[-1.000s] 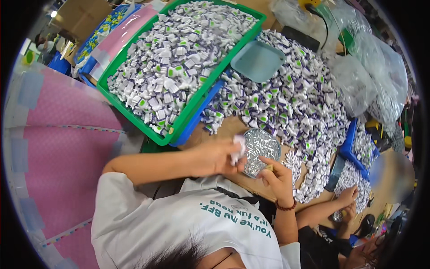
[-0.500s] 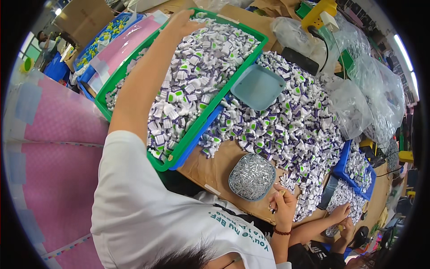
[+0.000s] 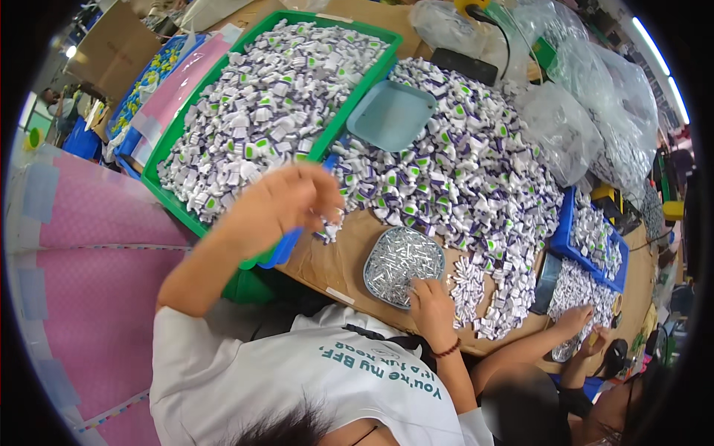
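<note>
My left hand (image 3: pixel 286 201), blurred by motion, is over the near edge of the green tray (image 3: pixel 346 111). Its fingers are loosely bent and apart, with nothing visible in them. That tray is heaped with small white plastic figure parts (image 3: pixel 260 97) with purple and green patches. At the lower right rim of a grey bowl (image 3: pixel 367 275), my right hand (image 3: pixel 433 305) wears a dark red bead bracelet. Its fingers are pinched together at the silvery metal pins (image 3: pixel 405 256) filling the bowl; whatever they grip is hidden.
A large pile of the same parts (image 3: pixel 476 163) covers the table right of the tray, with a pale blue dish (image 3: pixel 390 115) on it. Small white pieces (image 3: pixel 467 286) lie beside the bowl. A co-worker's hands (image 3: pixel 576 320) work at the right, near a blue bin (image 3: pixel 621 260).
My left hand has come back from the tray's far end to its near edge. My right hand has moved left from beside the bowl onto its pins. The view has shifted slightly.
</note>
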`<action>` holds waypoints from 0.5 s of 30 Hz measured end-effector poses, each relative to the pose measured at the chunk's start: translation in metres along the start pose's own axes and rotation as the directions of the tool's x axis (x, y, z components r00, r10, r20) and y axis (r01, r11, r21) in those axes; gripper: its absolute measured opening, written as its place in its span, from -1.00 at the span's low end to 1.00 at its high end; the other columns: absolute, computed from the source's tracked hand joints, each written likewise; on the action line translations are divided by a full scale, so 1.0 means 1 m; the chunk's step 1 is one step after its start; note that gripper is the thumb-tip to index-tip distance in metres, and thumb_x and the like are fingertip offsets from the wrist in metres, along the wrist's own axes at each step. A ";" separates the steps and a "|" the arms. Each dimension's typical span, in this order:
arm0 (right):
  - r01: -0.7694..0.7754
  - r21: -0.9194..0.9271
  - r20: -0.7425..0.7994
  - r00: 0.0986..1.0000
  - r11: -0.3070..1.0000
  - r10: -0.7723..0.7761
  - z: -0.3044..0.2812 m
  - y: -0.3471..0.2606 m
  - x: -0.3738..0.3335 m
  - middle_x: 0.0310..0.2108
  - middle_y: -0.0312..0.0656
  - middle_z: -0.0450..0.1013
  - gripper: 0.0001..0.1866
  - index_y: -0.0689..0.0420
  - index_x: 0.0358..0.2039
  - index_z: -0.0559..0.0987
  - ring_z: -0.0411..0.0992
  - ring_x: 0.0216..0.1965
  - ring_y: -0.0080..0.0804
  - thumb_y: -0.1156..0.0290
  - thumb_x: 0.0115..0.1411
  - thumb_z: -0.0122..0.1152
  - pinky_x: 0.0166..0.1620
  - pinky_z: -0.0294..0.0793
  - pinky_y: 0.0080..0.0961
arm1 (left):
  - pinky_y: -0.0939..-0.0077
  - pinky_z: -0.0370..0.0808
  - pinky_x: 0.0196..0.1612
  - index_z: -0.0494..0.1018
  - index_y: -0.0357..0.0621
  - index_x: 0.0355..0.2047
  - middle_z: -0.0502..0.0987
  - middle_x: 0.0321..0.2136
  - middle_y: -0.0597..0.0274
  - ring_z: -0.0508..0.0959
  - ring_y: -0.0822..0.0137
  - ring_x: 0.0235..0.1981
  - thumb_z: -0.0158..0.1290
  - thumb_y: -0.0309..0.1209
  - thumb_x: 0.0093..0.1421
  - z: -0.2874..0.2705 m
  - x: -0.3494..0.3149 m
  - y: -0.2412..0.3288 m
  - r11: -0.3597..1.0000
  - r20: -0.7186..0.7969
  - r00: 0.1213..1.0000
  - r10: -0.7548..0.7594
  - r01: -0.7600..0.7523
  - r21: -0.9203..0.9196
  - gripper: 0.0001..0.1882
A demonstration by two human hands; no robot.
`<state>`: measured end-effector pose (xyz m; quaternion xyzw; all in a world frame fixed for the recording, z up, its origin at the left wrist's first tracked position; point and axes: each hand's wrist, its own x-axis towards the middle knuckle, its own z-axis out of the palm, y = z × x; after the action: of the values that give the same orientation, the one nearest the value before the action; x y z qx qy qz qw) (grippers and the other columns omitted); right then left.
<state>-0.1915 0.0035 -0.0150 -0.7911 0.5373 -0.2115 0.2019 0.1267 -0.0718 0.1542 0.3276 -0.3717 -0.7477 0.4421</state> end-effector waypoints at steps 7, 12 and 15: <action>0.045 -0.130 0.109 0.994 0.990 -0.031 0.019 0.003 0.004 -0.43 -0.13 0.38 -0.85 0.14 -0.39 0.50 0.42 -0.36 -0.18 0.49 -0.05 0.17 -0.38 0.46 -0.35 | 0.44 0.44 -0.16 0.42 -0.27 -0.21 0.49 -0.25 0.15 0.51 0.25 -0.23 -0.04 -0.51 0.18 -0.013 0.024 -0.135 0.560 -0.139 0.974 0.180 0.015 0.828 -0.83; 0.057 -0.130 0.098 0.994 0.990 -0.044 0.022 0.006 0.004 -0.44 -0.14 0.37 -0.89 0.14 -0.45 0.49 0.42 -0.37 -0.19 0.50 -0.07 0.16 -0.39 0.46 -0.34 | 0.27 0.38 -0.15 0.45 -0.22 -0.28 0.43 -0.33 0.10 0.41 0.07 -0.22 0.01 -0.55 0.03 -0.030 0.062 -0.170 0.055 0.125 0.859 0.497 -0.175 0.983 -0.80; 0.056 -0.141 0.088 0.995 0.988 -0.044 0.021 0.005 0.005 -0.44 -0.15 0.37 -0.90 0.14 -0.48 0.49 0.42 -0.37 -0.19 0.50 -0.08 0.17 -0.39 0.46 -0.33 | 0.30 0.38 -0.17 0.46 -0.20 -0.32 0.42 -0.33 0.14 0.40 0.11 -0.22 0.00 -0.53 0.00 -0.031 0.079 -0.181 -0.092 0.221 0.846 0.485 -0.202 0.975 -0.81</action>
<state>-0.1818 -0.0009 -0.0346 -0.8250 0.5221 -0.1435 0.1619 0.0457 -0.0911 -0.0278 0.5050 -0.8045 -0.0933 0.2983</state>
